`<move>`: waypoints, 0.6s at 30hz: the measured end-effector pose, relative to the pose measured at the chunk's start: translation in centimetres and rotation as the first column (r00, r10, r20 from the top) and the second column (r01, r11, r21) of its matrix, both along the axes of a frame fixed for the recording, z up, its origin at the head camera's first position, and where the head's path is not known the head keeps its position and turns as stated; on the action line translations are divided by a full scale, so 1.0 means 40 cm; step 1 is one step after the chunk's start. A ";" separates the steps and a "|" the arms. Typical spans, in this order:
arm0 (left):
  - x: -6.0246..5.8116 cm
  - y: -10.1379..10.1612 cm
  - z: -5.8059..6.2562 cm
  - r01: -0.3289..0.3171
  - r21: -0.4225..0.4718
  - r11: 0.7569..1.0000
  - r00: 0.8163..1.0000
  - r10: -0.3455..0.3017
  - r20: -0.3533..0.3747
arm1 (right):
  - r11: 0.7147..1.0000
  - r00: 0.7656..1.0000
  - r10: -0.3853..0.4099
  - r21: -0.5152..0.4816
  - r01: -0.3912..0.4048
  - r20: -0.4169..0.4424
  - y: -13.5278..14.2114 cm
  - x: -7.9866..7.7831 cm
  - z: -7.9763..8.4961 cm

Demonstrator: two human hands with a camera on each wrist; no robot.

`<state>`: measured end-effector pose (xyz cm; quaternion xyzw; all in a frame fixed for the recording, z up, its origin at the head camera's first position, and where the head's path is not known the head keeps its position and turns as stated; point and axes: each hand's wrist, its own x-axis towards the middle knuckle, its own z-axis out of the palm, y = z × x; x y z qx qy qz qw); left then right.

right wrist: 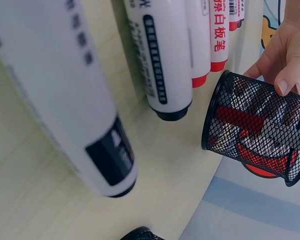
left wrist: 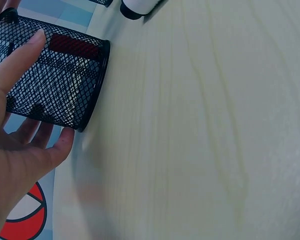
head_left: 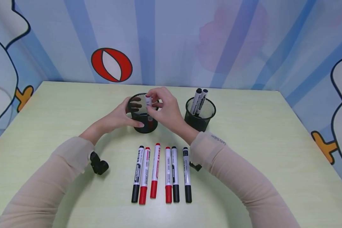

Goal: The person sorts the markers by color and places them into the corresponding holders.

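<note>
My left hand (head_left: pixel 117 116) holds a black mesh pen cup (head_left: pixel 146 129) from its left side, thumb across the front and fingers behind it. The left wrist view shows the cup (left wrist: pixel 60 92) between thumb and fingers. With thumb and fingertips, my right hand (head_left: pixel 168 110) pinches the upper end of a red-capped whiteboard marker (head_left: pixel 148 100) over the cup's rim. The marker stands inside the cup, its red cap (right wrist: pixel 240 117) pointing down and visible through the mesh near the base in the right wrist view.
A second mesh cup (head_left: pixel 198 123) to the right holds two black markers (head_left: pixel 196 101). In front lie several markers in a row, among them a red marker (head_left: pixel 155 171) and a black marker (head_left: pixel 187 174). A patterned wall (head_left: pixel 171 44) stands behind the table (head_left: pixel 245 152).
</note>
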<state>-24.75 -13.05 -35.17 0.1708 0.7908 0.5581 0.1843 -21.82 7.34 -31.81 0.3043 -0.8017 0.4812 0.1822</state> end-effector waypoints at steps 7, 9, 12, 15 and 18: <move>-0.001 0.001 0.002 -0.003 -0.006 1.000 1.000 0.003 -0.003 | 1.000 1.000 0.005 -0.007 -0.005 0.010 0.003 0.002 0.004; -0.001 0.002 0.002 -0.007 -0.013 1.000 1.000 0.007 -0.006 | 1.000 1.000 0.013 -0.014 -0.013 0.013 0.004 0.003 0.006; 0.003 0.000 0.003 -0.007 -0.024 1.000 1.000 0.007 -0.001 | 0.999 0.999 0.029 -0.027 -0.029 0.017 0.005 0.008 0.008; 0.004 -0.001 0.002 -0.010 -0.025 1.000 1.000 0.010 0.002 | 0.998 0.999 0.041 -0.045 -0.041 0.013 0.007 0.011 0.012; 0.002 0.002 0.002 -0.014 -0.025 1.000 1.000 0.014 -0.003 | 0.997 0.999 0.049 -0.061 -0.050 -0.010 0.010 0.012 0.016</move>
